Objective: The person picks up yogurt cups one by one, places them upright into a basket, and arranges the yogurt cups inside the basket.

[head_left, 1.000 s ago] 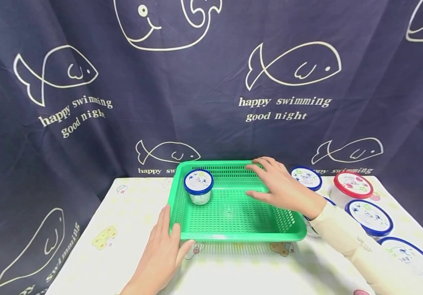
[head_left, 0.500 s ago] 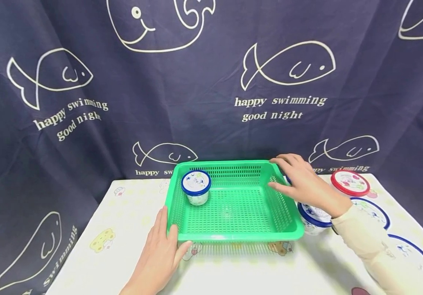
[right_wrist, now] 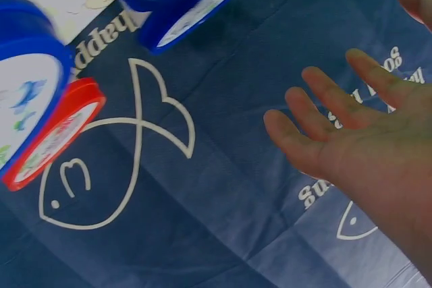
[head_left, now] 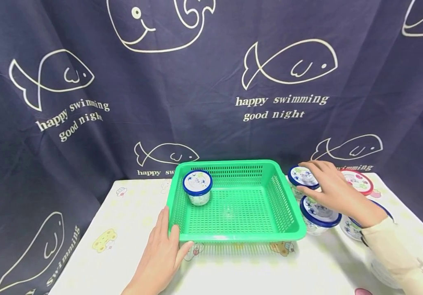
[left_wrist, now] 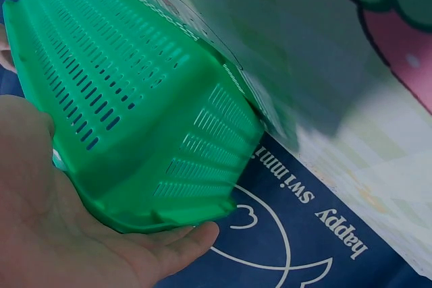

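A green plastic basket with slotted walls stands on the table. Inside, at its back left, is a small round tub with a blue-rimmed lid. My left hand rests against the basket's front left corner, its fingers along the outer wall; in the left wrist view the thumb side of the left hand lies by the rim. My right hand hovers right of the basket with fingers spread, partly covering a blue-lidded tub. Another blue-lidded tub stands just in front. Nothing is in the right hand.
Farther right stand a red-lidded tub and more blue-lidded tubs, partly hidden by the right sleeve. A dark blue curtain with fish drawings hangs right behind the table. The patterned white tablecloth shows left of the basket.
My right hand has moved right, from over the basket across its right rim to above the tubs. The left hand and the basket hold their places.
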